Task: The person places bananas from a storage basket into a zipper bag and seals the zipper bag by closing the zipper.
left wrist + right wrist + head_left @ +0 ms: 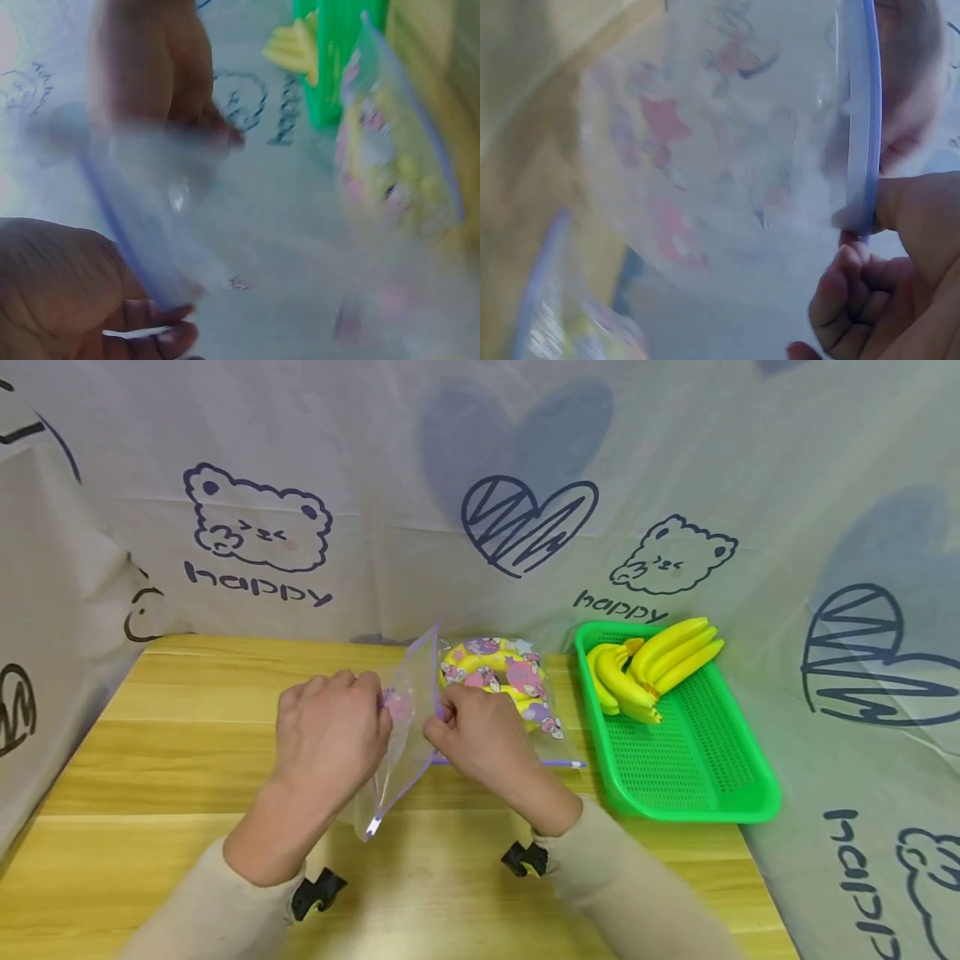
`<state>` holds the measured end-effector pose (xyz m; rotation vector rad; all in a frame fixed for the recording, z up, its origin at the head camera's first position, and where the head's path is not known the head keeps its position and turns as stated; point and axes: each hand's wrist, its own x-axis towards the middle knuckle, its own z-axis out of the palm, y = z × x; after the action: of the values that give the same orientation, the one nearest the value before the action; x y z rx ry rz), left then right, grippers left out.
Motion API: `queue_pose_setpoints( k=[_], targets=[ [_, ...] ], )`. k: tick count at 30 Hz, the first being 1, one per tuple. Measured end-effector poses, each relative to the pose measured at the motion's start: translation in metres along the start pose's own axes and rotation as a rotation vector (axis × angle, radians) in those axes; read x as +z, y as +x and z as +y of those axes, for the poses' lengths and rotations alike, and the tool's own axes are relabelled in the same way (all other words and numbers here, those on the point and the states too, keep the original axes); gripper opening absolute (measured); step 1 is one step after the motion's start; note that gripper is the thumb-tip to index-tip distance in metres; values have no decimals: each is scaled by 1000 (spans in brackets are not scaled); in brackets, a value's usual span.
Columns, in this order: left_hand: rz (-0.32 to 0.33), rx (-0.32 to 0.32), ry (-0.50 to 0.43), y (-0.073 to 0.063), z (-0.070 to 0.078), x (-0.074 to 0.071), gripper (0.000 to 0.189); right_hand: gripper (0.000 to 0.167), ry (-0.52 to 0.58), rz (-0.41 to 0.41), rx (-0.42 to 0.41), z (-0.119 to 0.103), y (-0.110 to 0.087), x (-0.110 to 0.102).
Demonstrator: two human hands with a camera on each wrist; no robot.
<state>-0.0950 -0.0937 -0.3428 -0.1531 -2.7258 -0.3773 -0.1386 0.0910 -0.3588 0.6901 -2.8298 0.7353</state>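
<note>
A clear zip bag (pixel 408 752) with a purple closure strip and pink cartoon print stands tilted between the two hands. My left hand (pixel 330 727) grips its left side, knuckles up. Opposite, my right hand (pixel 487 727) pinches the purple-edged rim between thumb and curled fingers, as the right wrist view of the zip bag (pixel 727 135) shows. The two sides of the mouth are spread apart in the head view. Just behind the right hand, a second zip bag (pixel 536 693), printed alike and with yellow contents, lies flat on the table, partly covered by that hand.
To the right, a green plastic basket (pixel 675 768) holds several yellow bananas (pixel 675 660) in its far part. The wooden table (pixel 187 760) meets a hanging white cloth (pixel 390 527) with hearts and bears at its back. Black wrist mounts (pixel 318 893) sit at both cuffs.
</note>
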Motion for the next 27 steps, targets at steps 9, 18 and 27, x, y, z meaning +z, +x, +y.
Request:
queue_pose_setpoints(
  k=[9,18,27],
  targets=[
    [-170,-140,10,0,-32,-60,8,19,-185,-163,94,13,0,-63],
    [-167,32,35,-6,-9,-57,14,34,-149,-126,-132,-5,-4,-59],
    [-32,44,5,1,-12,-49,6,37,-141,-101,-179,-7,-4,-57]
  ],
)
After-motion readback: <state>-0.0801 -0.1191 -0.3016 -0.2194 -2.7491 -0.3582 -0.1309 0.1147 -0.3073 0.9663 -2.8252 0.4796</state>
